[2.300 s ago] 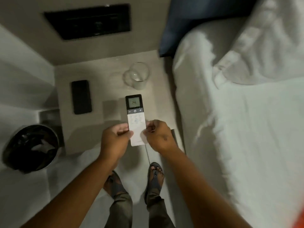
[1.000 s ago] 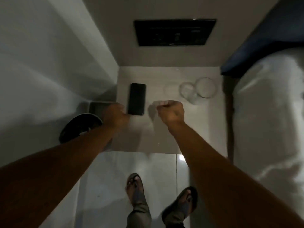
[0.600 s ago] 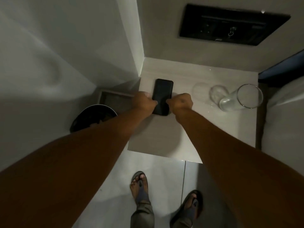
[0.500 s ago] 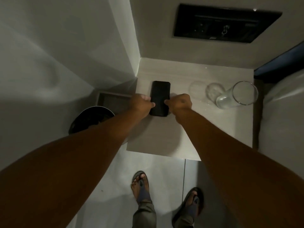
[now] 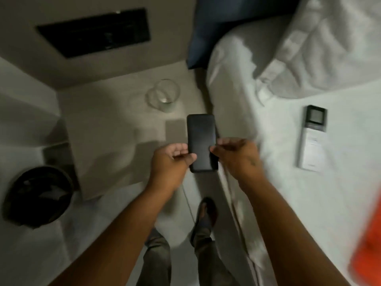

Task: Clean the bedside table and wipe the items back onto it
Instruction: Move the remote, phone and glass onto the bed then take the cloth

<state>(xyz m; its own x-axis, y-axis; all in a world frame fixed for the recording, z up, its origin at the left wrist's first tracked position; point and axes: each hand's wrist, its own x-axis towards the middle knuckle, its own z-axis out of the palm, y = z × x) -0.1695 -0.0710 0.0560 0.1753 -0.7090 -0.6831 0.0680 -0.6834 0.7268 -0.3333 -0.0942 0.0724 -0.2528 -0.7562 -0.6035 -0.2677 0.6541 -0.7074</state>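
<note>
A black phone (image 5: 201,139) is lifted off the bedside table (image 5: 107,129) and held over its right edge, close to the bed. My left hand (image 5: 171,162) grips its lower left side and my right hand (image 5: 237,156) grips its lower right side. A clear drinking glass (image 5: 164,96) stands at the back of the table. A white remote (image 5: 312,137) with a small dark screen lies flat on the white bed sheet (image 5: 288,193), to the right of my hands.
A black bin (image 5: 37,195) stands on the floor left of the table. A dark wall panel (image 5: 94,32) is above the table. A white pillow (image 5: 321,44) lies at the head of the bed. Something orange (image 5: 369,244) shows at the right edge. My sandalled feet (image 5: 206,213) are below.
Both hands took hold of the phone on the table and lifted it to the right, toward the bed. The remote held earlier now lies on the sheet. The view swung right.
</note>
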